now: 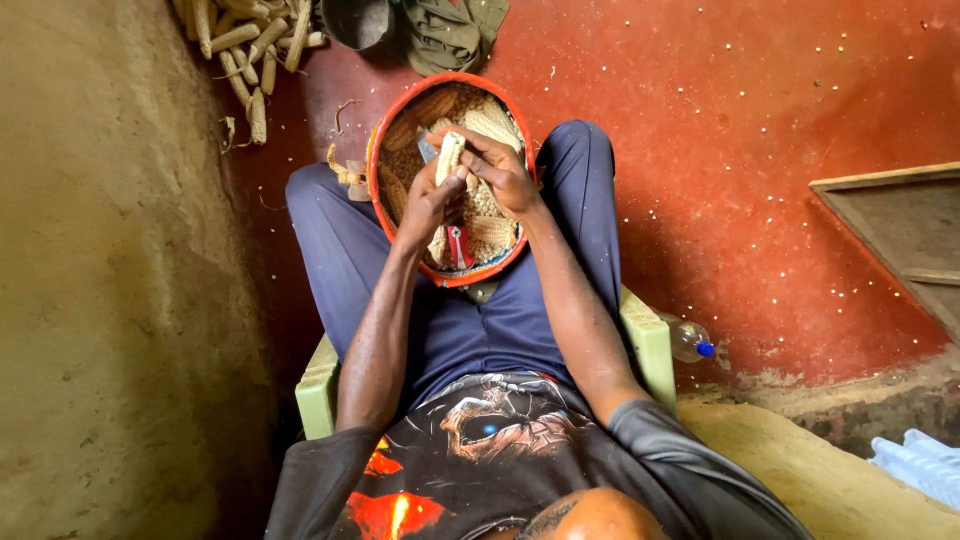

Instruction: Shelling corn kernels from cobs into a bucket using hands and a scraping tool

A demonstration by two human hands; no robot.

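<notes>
1. Orange-rimmed, a round basin (378,150) sits between the seated person's knees in the head view, tilted toward the body, probably so that loosened kernels fall inside; it holds loose grain and several maize cobs.
2. Over the middle of the basin both hands meet on one pale cob (450,155), held upright above the grain.
3. Left hand (428,200) wraps the cob's lower part from the left, fingers curled tight and pressed together around it, seemingly to steady it.
4. Right hand (503,170) grips the upper part from the right, fingers bent and closed over the cob, thumb across the kernels; how hard it presses I cannot tell.
5. Near the basin's close edge lies a small red object (458,245), half buried in grain.
6. Far left, a pile of stripped cobs (250,50) lies on the red floor (740,130), where scattered kernels dot the ground; a plastic bottle (692,342) rests right of the green chair (650,345).
</notes>
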